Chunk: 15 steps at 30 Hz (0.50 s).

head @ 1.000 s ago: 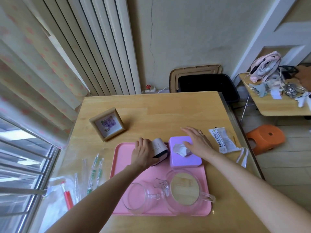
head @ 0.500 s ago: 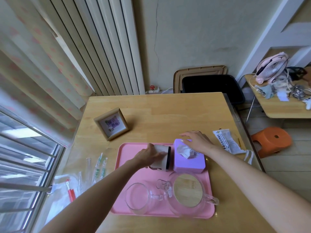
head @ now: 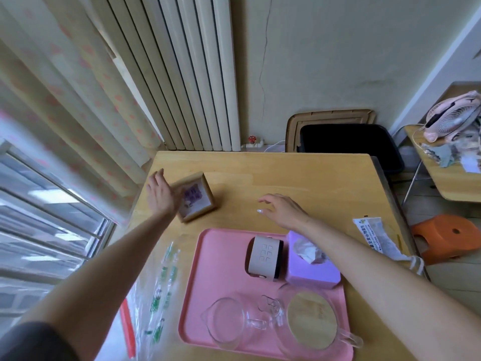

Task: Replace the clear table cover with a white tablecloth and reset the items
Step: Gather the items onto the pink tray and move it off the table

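Note:
A pink tray [head: 220, 259] lies at the near middle of the wooden table [head: 299, 183]. On it lie a white clock [head: 264, 256], a purple tissue box [head: 311, 267], a clear glass cup [head: 226, 323] and a glass jug with a wooden lid [head: 312, 320]. A small wooden picture frame [head: 195, 196] stands at the table's left. My left hand [head: 160, 192] is open, its fingers spread, right beside the frame's left side. My right hand [head: 282, 208] hovers open over bare wood beyond the tray, holding nothing.
Clear plastic bags with green print and a red strip [head: 158, 290] lie at the table's left edge. A printed packet [head: 373, 234] rests at the right edge. Beyond are a radiator [head: 187, 74], a black chair [head: 346, 136], an orange stool [head: 447, 238] and a side table with a pink fan [head: 453, 115].
My left hand let go of the white clock, now lying on the tray, and reached out left to the picture frame. My right hand left the tissue box and moved forward.

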Tool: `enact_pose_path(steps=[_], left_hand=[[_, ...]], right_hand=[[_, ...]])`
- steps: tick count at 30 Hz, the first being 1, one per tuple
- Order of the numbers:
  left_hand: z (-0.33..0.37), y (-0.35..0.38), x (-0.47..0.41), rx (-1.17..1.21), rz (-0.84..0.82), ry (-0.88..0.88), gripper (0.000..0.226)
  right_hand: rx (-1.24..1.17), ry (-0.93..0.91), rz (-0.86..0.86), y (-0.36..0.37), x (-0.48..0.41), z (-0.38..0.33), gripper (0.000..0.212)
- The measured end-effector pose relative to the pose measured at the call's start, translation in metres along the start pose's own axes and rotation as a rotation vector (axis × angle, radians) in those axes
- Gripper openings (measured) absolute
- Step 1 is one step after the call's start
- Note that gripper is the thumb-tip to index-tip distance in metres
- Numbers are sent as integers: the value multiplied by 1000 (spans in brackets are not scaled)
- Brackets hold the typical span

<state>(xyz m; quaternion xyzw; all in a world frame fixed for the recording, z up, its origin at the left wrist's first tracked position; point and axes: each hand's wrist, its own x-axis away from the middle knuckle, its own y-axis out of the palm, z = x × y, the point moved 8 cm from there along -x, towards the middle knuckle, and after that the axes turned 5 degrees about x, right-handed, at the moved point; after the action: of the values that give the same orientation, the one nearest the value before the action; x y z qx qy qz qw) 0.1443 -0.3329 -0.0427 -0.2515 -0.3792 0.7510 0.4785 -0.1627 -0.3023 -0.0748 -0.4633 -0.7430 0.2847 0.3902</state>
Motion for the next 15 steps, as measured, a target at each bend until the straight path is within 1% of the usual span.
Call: enact_pose_path(steps=[2, 4, 5, 6, 8, 11, 13, 15], left_hand=[[-16, 12, -13, -48, -132, -58, 71], [-25, 26, -19, -115, -263, -65, 62], [-27, 32, -21, -145, -300, -56, 58], [-27, 35, -22, -178, -315, -39, 56], [-24, 35, -21, -267, -294, 9, 53], [-18, 31, -12, -341, -256, 102, 40], [-13, 31, -2, -319, -280, 173, 37], [-8, 31, 10, -225, -330, 209, 36]], right_hand=[[-22, -22, 0, 1, -6, -12, 36], [-43, -38, -3, 3, -8, -21, 36], [-56, -44, -1, 4, -9, -25, 36], [-74, -45, 0, 4, -9, -27, 35], [-112, -47, -3, 6, -10, -32, 35], [-134, -53, -13, 9, -9, -39, 35], [-147, -53, -19, 12, -10, -42, 35], [-162, -52, -20, 14, -11, -46, 35]])
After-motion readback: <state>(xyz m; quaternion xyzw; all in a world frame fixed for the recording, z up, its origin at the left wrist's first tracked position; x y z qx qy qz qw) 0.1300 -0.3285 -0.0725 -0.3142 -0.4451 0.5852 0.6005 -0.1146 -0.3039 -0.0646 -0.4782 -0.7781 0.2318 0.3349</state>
